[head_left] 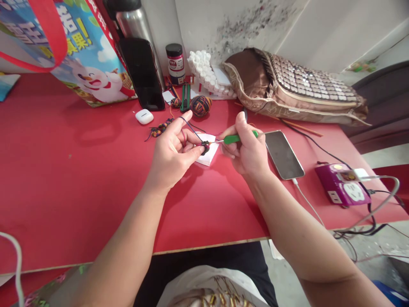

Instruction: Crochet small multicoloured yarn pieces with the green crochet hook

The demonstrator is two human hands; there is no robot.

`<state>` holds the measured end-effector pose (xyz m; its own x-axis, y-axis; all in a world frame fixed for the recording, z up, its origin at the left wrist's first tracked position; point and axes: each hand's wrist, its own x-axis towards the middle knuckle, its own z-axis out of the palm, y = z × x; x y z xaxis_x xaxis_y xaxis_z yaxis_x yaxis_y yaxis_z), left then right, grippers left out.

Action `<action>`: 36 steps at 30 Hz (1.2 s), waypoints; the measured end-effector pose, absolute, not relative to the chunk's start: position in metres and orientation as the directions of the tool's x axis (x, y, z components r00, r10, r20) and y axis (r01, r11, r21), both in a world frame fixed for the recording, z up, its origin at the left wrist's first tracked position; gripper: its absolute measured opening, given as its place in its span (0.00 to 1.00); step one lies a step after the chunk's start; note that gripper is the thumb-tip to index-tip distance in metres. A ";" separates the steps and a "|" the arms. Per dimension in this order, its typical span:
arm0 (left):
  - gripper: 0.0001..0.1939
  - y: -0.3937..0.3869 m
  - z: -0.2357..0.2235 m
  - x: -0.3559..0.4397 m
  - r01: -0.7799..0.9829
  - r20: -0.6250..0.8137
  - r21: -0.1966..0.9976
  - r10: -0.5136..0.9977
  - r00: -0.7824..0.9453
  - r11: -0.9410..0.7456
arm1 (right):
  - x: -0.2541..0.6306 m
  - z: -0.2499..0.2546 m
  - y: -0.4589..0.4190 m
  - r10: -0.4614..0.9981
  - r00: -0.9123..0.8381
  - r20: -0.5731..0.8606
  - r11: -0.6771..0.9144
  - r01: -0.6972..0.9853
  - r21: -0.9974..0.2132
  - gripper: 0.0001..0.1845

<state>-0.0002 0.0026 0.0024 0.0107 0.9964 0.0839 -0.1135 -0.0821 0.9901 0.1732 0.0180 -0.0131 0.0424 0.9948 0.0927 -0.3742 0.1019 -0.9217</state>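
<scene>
From my remote seat, the head view shows two bare hands at close work over a red table [96, 192], a small dark yarn piece [205, 148] between them at the centre of my clock. The left hand [174, 149] pinches that piece between thumb and fingers, its index finger raised toward 11 o'clock with a dark strand [193, 130] running from it down to the work, a hold I judge meant to tension the yarn. The right hand [247, 149] is closed around a green-handled hook [231, 139], thumb pressed along the top, the metal shaft pointing to 9 o'clock and meeting the piece; such a grip likely gives fine control of the tip. Just beneath the work lies a white paper [207, 159], its purpose unclear to me. A multicoloured yarn ball [200, 105] rests at 12 o'clock, probably for easy reach, and a multicoloured yarn strip [161, 128] lies at 10, beside the left hand. Toward 11, a black phone [142, 74] stands upright before a metal bottle [136, 23], apparently propped for viewing. At 3 o'clock, a second phone [284, 154] lies flat, its white cable [306, 197] attached; a purple socket block [343, 192] sits between 3 and 4, which may explain the spot.
</scene>
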 end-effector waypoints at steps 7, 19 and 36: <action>0.39 0.004 0.002 0.002 -0.093 0.081 0.992 0.996 -0.028 -0.084 | 0.170 -0.014 0.016 0.980 0.127 0.152 0.182 -0.278 -0.943 0.32; 0.40 0.004 -0.002 0.002 -0.029 0.079 0.996 0.996 -0.034 -0.080 | 0.168 -0.015 0.009 0.945 0.190 0.266 0.293 -0.133 -0.947 0.29; 0.35 0.000 0.002 0.009 -0.084 0.104 0.990 0.991 -0.082 -0.111 | 0.152 -0.014 0.007 0.998 0.063 0.015 0.043 -0.457 -0.889 0.32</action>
<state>0.0090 0.0003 0.0022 -0.0821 0.9912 0.1041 -0.0845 -0.1110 0.9902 0.1518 0.0073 -0.0140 0.0635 0.9979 0.0151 -0.4569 0.0425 -0.8885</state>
